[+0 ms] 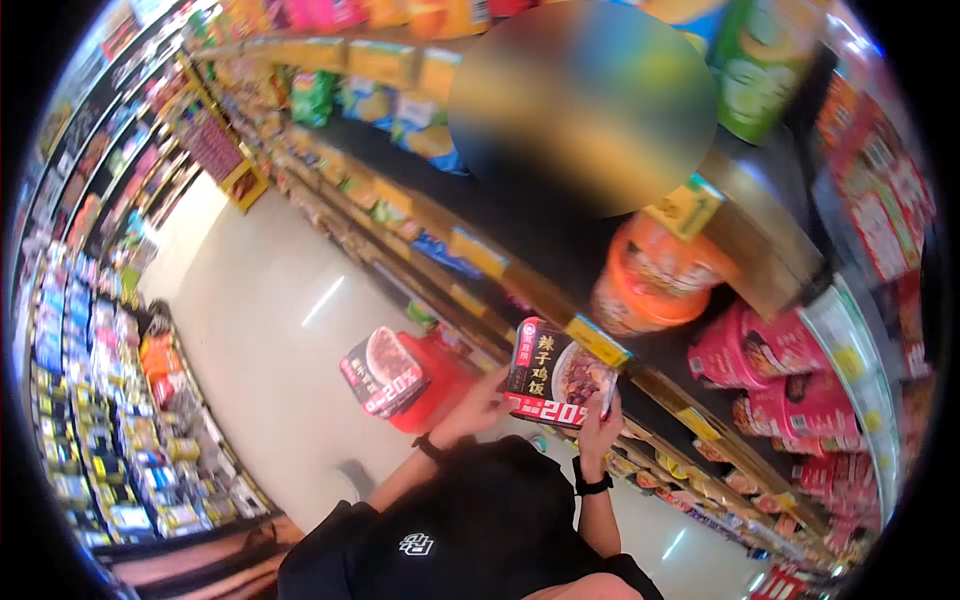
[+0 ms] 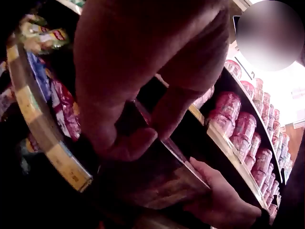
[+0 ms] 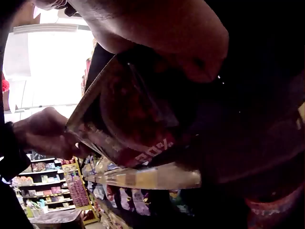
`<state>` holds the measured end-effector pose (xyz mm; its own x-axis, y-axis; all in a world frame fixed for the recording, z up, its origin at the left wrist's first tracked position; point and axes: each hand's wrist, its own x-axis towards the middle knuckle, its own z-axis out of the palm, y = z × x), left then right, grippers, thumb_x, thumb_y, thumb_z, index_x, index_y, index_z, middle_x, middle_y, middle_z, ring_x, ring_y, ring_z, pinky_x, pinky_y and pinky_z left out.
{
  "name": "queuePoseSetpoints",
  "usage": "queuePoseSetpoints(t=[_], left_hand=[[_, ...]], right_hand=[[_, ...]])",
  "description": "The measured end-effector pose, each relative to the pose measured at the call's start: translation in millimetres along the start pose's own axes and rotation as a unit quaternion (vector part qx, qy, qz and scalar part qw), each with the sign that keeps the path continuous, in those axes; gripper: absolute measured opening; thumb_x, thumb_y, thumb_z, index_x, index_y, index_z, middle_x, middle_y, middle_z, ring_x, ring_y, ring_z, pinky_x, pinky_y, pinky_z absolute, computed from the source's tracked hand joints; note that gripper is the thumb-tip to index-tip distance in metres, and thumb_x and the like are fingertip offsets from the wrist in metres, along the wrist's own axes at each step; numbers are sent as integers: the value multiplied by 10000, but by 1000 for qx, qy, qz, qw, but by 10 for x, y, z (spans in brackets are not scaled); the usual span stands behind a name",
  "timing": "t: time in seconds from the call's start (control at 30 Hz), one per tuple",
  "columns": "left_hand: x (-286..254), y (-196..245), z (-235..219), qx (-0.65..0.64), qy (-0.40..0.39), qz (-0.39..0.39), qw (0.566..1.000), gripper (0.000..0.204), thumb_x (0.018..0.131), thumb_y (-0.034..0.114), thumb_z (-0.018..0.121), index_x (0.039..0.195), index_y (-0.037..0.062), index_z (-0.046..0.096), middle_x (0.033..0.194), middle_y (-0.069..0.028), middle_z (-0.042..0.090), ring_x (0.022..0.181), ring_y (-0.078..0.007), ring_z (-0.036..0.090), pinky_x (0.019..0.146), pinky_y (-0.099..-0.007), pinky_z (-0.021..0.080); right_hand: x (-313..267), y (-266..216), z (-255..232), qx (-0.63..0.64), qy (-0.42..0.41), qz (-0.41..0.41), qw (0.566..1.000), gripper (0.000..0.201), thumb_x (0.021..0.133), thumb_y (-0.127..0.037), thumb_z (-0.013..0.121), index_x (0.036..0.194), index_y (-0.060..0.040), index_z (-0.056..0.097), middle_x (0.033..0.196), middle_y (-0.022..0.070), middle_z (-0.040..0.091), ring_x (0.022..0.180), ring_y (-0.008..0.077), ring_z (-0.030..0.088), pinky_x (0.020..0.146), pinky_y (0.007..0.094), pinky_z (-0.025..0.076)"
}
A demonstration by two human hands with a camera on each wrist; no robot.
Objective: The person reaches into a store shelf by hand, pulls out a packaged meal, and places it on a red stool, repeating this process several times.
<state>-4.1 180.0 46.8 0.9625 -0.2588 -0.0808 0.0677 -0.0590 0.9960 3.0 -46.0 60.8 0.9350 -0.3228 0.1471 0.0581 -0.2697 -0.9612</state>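
A dark boxed rice meal [image 1: 545,372] with red trim, a food picture and a "20%" print is held up before the body, face toward the head camera. At its left edge, my left hand [image 1: 485,408] pinches the box between thumb and fingers, which the left wrist view shows from close up. My right hand [image 1: 600,428] grips the lower right corner, thumb over the front. In the right wrist view, the box front [image 3: 128,109] is in shadow. A matching box [image 1: 382,372] sits on top of a red container [image 1: 455,385] below and left of my hands.
Shelving with yellow price tags [image 1: 600,340] runs diagonally along the right. It carries an orange tub [image 1: 655,280], pink tubs [image 1: 765,350] and bagged snacks [image 1: 425,130]. Pale aisle floor [image 1: 290,270] lies to the left, with another stocked shelf [image 1: 110,430] beyond.
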Motion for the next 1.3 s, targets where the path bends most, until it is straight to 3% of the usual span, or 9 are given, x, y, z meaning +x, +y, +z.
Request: queuePoseSetpoints(t=[0.17, 0.33, 0.4, 0.5, 0.73, 0.8, 0.97, 1.07, 1.3], left_hand=[[-467, 177, -394, 53, 57, -7, 997, 546, 902, 43, 569, 1396, 8, 338, 1318, -130, 464, 1202, -229, 483, 984, -362, 427], [-1002, -199, -881, -39, 150, -44, 987, 564, 911, 42, 554, 1415, 12, 302, 1298, -118, 478, 1139, -211, 519, 942, -348, 452], [-1245, -371, -1100, -23, 187, -48, 981, 566, 909, 49, 574, 1410, 24, 312, 1236, -104, 513, 1059, -192, 558, 894, -326, 477], [-1488, -74, -1342, -78, 241, -50, 966, 543, 897, 71, 605, 1377, 22, 356, 1198, -104, 534, 1050, -184, 560, 866, -322, 490], [-1883, -868, -1886, -30, 362, -143, 921, 457, 909, 247, 633, 1260, 10, 461, 1044, -98, 613, 938, -145, 578, 777, -298, 492], [-1960, -1034, -1982, -51, 369, -159, 914, 443, 909, 246, 629, 1250, 11, 471, 1066, -102, 611, 958, -160, 581, 802, -309, 489], [-1974, -1322, -2065, -38, 387, -98, 916, 442, 935, 221, 586, 1289, 6, 431, 1020, -108, 629, 906, -145, 600, 795, -301, 492], [-1896, -1383, -2137, -79, 386, -105, 913, 437, 943, 216, 569, 1292, -8, 430, 1039, -109, 627, 932, -148, 600, 826, -313, 494], [-1876, -1254, -2336, -109, 301, -173, 931, 467, 954, 294, 551, 1287, -19, 456, 1100, -105, 609, 965, -157, 599, 889, -328, 491]], right_hand=[[-111, -65, 436, 12, -109, 14, 994, 307, 937, -192, 566, 1165, 14, 571, 865, 38, 604, 774, 115, 523, 719, 266, 446], [-241, -205, 1112, -58, -266, -11, 962, 380, 878, -230, 646, 1161, 10, 564, 1034, 198, 654, 977, 248, 636, 839, 349, 473], [-322, -231, 1435, -51, -307, -52, 949, 390, 872, -227, 652, 1170, 9, 562, 1041, 200, 654, 974, 263, 643, 831, 351, 479], [-424, -196, 1928, -35, -350, -116, 929, 423, 859, -240, 664, 1186, 6, 558, 1026, 197, 661, 944, 275, 657, 810, 356, 494], [-739, 269, 2767, -38, -486, -143, 861, 573, 852, -334, 660, 1299, -20, 486, 1031, 179, 668, 948, 306, 658, 833, 371, 502], [-793, 355, 2902, -26, -450, -203, 869, 563, 844, -331, 671, 1284, -22, 502, 1051, 173, 663, 969, 301, 650, 849, 368, 495], [-877, 354, 2881, 2, -506, 9, 863, 510, 853, -298, 686, 1243, -8, 534, 1130, 146, 642, 1057, 189, 606, 882, 312, 471], [-897, 687, 2873, -35, -465, -42, 884, 482, 867, -292, 678, 1232, -7, 543, 1095, 113, 645, 1010, 159, 606, 858, 284, 478], [-882, 599, 2785, 47, -484, 132, 864, 471, 942, -259, 580, 1321, -7, 459, 1220, 100, 560, 1109, 173, 534, 938, 303, 438]])
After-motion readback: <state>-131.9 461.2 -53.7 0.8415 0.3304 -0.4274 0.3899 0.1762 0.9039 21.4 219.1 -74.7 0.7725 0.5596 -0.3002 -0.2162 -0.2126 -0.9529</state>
